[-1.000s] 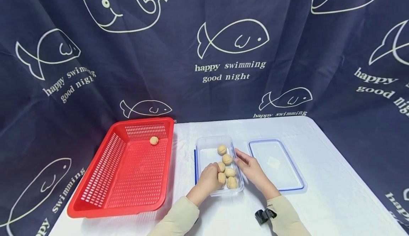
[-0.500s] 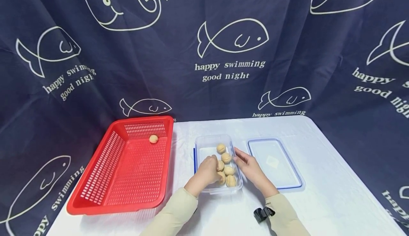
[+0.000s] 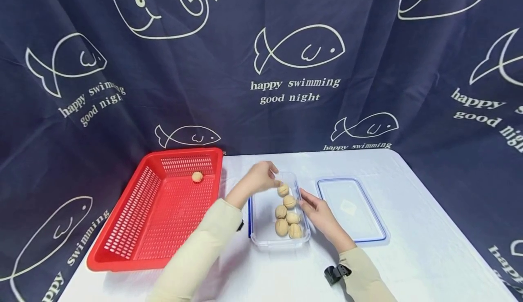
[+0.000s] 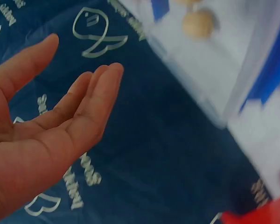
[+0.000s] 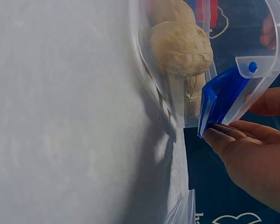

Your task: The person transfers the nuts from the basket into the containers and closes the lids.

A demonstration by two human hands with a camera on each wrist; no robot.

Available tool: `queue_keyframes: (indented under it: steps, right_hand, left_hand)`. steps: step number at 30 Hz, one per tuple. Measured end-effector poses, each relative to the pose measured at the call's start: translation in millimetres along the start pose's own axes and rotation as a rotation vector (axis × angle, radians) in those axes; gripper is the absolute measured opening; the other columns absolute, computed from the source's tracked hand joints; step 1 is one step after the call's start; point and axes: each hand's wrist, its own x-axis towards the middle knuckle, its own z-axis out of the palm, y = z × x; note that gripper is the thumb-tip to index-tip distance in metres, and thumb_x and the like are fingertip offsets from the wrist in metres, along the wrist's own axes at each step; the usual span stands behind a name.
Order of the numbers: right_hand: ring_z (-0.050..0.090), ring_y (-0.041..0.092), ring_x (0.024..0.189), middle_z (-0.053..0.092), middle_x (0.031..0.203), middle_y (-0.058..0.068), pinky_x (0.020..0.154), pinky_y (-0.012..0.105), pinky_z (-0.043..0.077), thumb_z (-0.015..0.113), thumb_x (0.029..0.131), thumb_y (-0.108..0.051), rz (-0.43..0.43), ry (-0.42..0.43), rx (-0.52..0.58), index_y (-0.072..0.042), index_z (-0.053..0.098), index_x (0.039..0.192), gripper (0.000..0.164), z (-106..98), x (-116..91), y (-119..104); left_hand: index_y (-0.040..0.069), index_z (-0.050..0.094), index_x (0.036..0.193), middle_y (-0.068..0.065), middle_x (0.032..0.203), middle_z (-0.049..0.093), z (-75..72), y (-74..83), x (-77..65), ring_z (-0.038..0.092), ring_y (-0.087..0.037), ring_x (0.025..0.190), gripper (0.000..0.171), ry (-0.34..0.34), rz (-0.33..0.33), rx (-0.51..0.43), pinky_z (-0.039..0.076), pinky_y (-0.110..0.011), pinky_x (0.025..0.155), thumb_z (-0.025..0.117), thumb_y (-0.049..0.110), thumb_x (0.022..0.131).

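Note:
Several walnuts (image 3: 281, 227) lie along the right part of a clear plastic food container (image 3: 265, 240), which has blue clips. My left hand (image 3: 261, 175) is over the container's far left part, beside the farthest walnut (image 3: 283, 190). In the left wrist view, that hand (image 4: 60, 121) has its fingers loosely extended and the thumb apart, holding nothing. My right hand (image 3: 323, 213) holds the container's right side wall. The right wrist view shows its fingers against a blue clip (image 5: 224, 95) and the thumb near the rim.
A red plastic basket (image 3: 175, 220) stands at the left, with one walnut (image 3: 197, 176) at its far end. The clear lid (image 3: 351, 225) with a blue seal lies flat right of the container. A dark blue printed curtain (image 3: 294, 125) hangs behind the white table.
My left hand has let go of a walnut at the near left of the container, lifted, and moved toward its far end. My right hand stays at the container's side.

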Motion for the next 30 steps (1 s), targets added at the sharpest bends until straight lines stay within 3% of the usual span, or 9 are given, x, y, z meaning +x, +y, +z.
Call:
queue_keyframes:
  steps: [7, 12, 17, 21, 24, 30]
  right_hand:
    - [0.04, 0.036, 0.133, 0.039, 0.145, 0.023, 0.108, 0.039, 0.031, 0.05, 0.1, -0.012, -0.001, 0.014, -0.013, 0.005, 0.037, 0.143, 0.048, 1.1, 2.4, -0.2]
    - [0.04, 0.035, 0.133, 0.039, 0.146, 0.022, 0.108, 0.037, 0.031, 0.05, 0.1, -0.012, 0.014, 0.004, -0.005, 0.004, 0.037, 0.144, 0.048, 0.7, 2.5, 2.2]
    - [0.039, 0.034, 0.134, 0.039, 0.146, 0.02, 0.109, 0.036, 0.03, 0.05, 0.1, -0.013, 0.012, 0.007, -0.01, 0.004, 0.037, 0.144, 0.048, -0.7, 2.7, 2.7]
    - [0.039, 0.034, 0.134, 0.039, 0.146, 0.02, 0.109, 0.036, 0.03, 0.051, 0.1, -0.015, 0.01, 0.017, -0.029, 0.004, 0.038, 0.143, 0.048, -1.5, 0.9, 1.2]
    - [0.039, 0.035, 0.134, 0.039, 0.146, 0.02, 0.11, 0.037, 0.029, 0.051, 0.1, -0.015, 0.008, 0.016, -0.029, 0.005, 0.038, 0.143, 0.049, -1.3, -0.8, -0.5]
    - [0.037, 0.035, 0.134, 0.038, 0.147, 0.021, 0.11, 0.038, 0.028, 0.05, 0.101, -0.015, 0.006, 0.011, -0.019, 0.006, 0.037, 0.143, 0.049, 0.3, -1.9, -1.7]
  left_hand:
    - [-0.003, 0.066, 0.104, -0.015, 0.092, 0.071, -53.6, -10.7, 1.4, 0.066, -0.025, 0.086, 0.026, 0.175, 0.046, -0.064, 0.053, -0.032, 0.079, 0.073, 0.009, 0.083]
    - [-0.006, 0.064, 0.109, -0.02, 0.1, 0.069, -79.3, -39.6, 0.1, 0.066, -0.029, 0.093, 0.025, 0.259, 0.097, -0.171, 0.054, -0.036, 0.082, 0.069, 0.005, 0.087]
    - [-0.003, 0.064, 0.113, -0.02, 0.105, 0.068, -94.0, -76.9, -1.8, 0.065, -0.03, 0.096, 0.026, 0.35, 0.105, -0.231, 0.054, -0.036, 0.081, 0.067, 0.006, 0.089]
    - [-0.003, 0.064, 0.114, -0.021, 0.107, 0.067, -95.8, -109.5, -1.9, 0.065, -0.019, 0.091, 0.026, 0.425, 0.049, -0.332, 0.052, -0.024, 0.078, 0.066, 0.006, 0.09]
    - [-0.005, 0.063, 0.115, -0.019, 0.104, 0.067, -94.6, -133.0, -1.8, 0.062, -0.007, 0.082, 0.027, 0.494, -0.038, -0.458, 0.05, -0.018, 0.076, 0.066, 0.004, 0.09]
    - [-0.011, 0.059, 0.12, 0.001, 0.083, 0.064, -90.7, -171.1, -3.0, 0.059, 0.002, 0.073, 0.031, 0.614, -0.217, -0.692, 0.051, -0.016, 0.076, 0.062, 0.0, 0.091]
